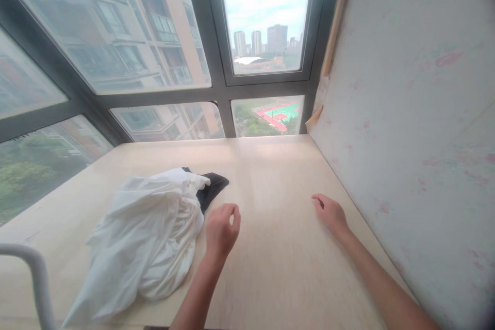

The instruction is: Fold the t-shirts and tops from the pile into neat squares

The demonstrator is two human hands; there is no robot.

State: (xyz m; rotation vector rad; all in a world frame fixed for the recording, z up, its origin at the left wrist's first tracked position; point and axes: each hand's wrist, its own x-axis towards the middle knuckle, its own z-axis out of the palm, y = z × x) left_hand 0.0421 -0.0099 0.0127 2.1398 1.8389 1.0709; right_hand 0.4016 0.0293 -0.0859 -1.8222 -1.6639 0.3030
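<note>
My left hand [223, 229] is over the pale wooden surface, just right of a crumpled white cloth [154, 232]. Its fingers are curled and its thumb meets the index finger in a small loop, with nothing seen inside. A black cloth [212, 190] sticks out from behind the white one, a little beyond my left hand. Farther right, near the wall, my right hand [330, 212] has its fingers bent in and closed, and no object shows in it. Neither hand holds the cloths.
The pale board [270, 268] reaches to dark-framed windows [162, 97] at the back and left. A papered wall [406, 113] bounds the right side. A curved white tube [36, 273] stands at the lower left. Torn trim [315, 117] hangs in the back right corner.
</note>
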